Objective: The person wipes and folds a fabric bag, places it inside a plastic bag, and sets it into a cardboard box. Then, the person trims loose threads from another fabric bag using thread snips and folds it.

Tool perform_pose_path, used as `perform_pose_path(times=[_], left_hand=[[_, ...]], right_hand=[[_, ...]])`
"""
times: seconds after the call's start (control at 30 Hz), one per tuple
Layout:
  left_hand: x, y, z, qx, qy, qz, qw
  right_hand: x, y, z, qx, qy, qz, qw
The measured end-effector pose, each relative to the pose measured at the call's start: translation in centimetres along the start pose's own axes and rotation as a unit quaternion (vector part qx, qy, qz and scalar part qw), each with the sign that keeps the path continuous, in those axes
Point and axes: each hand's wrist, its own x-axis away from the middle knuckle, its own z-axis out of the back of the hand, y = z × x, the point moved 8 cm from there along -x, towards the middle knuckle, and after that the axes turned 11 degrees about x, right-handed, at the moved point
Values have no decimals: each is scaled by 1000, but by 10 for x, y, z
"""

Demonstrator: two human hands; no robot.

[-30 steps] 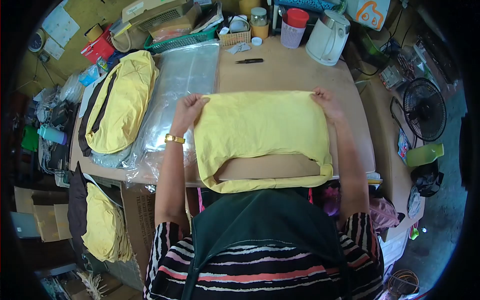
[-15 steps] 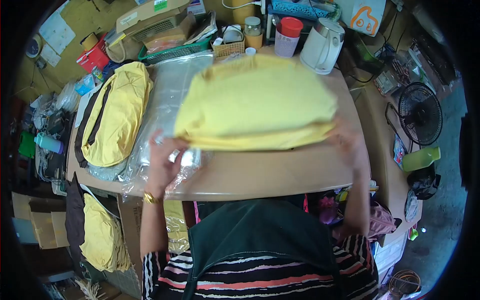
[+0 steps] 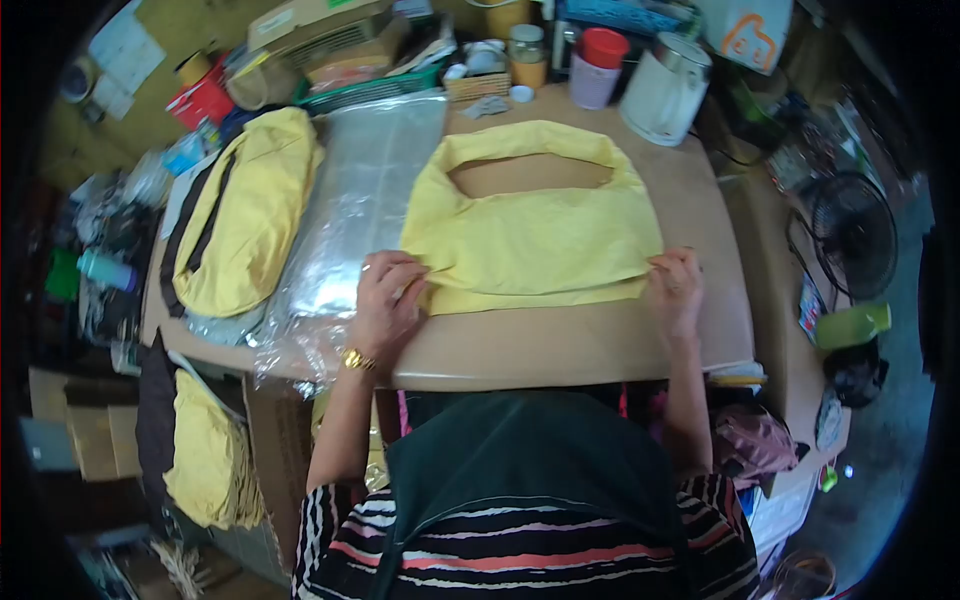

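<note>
A yellow fabric bag (image 3: 540, 235) lies flat on the brown tabletop (image 3: 560, 350), its strap curving at the far side and its straight edge towards me. My left hand (image 3: 391, 300) pinches its near left corner; a gold bracelet is on that wrist. At the near right corner, my right hand (image 3: 676, 288) grips the cloth between closed fingers. A fold runs across the bag between both hands. Left of it lie clear plastic sheets (image 3: 365, 180), and beyond them another yellow bag (image 3: 250, 215) with dark cloth.
Baskets (image 3: 375, 90), a jar (image 3: 527, 55), a red-lidded cup (image 3: 597, 68) and a white kettle (image 3: 667, 90) line the back. At the right are a fan (image 3: 850, 235) and green bottle (image 3: 852, 325). Stacked yellow cloth (image 3: 210, 455) hangs at lower left.
The yellow bag has been turned round, so its strap now points away from me instead of towards me. It has come down flat on the table, and both hands are now at its near corners.
</note>
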Motion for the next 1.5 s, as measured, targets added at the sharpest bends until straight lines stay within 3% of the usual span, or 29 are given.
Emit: perform_pose_path(times=[0.13,0.17,0.23,0.3,0.33,0.37,0.43,0.5,0.57,0.63,0.7,0.77,0.8,0.87,0.93,1.1,1.13,1.17,1.23,1.27,1.3,1.33,1.47,1.5], left_hand=[[3,-19,-2,16,10,58,998],[7,-27,-3,79,35,108,990],[14,-36,-8,140,61,158,976],[21,-45,-14,153,66,218,962],[5,-13,-4,18,40,111,993],[-2,-4,0,19,41,112,993],[-10,29,9,-74,91,-10,993],[-6,34,3,-77,110,-34,990],[12,2,-9,90,141,81,983],[13,-4,-13,98,156,116,976],[19,-31,-15,149,190,234,942],[5,-16,-5,124,157,219,955],[-14,22,12,-21,168,69,983],[-17,55,9,-154,174,-91,968],[4,29,9,58,233,23,970],[14,-18,-3,64,185,127,972],[17,-27,-5,137,179,183,957],[21,-36,-8,208,172,239,933],[13,-27,-3,200,112,216,949],[8,-16,-1,136,89,155,975],[3,-5,-1,69,68,89,991],[9,-12,-2,121,121,164,971],[28,-24,-2,104,167,236,952],[31,-30,-4,97,165,248,950]], right_hand=[[-11,14,0,-69,51,14,996],[-11,12,-5,-76,50,19,996],[-3,37,-13,-125,74,-151,978],[-6,29,-12,-142,98,-133,976],[-11,13,-3,-47,115,-72,990],[-13,-1,2,49,129,-11,990],[-11,1,-4,35,113,-15,993],[-10,-1,-12,22,96,-18,995],[-8,8,-26,-184,88,-145,968],[-9,6,-27,-240,73,-139,958],[-7,11,-30,-293,57,-135,945],[4,34,-39,-306,25,-184,934],[5,35,-36,-298,31,-187,935],[4,31,-28,-249,89,-191,945],[1,35,-26,-231,109,-206,945],[-5,28,-23,-94,103,-196,971],[-12,13,-15,76,111,-112,985],[-17,15,-10,79,115,-114,984],[-30,-34,10,161,165,69,971],[-28,-38,7,164,165,68,970],[-29,-26,2,8,150,-4,989],[-26,-12,-8,-150,129,-76,977],[-14,17,-23,-154,117,-164,967],[-14,22,-29,-180,76,-194,961]])
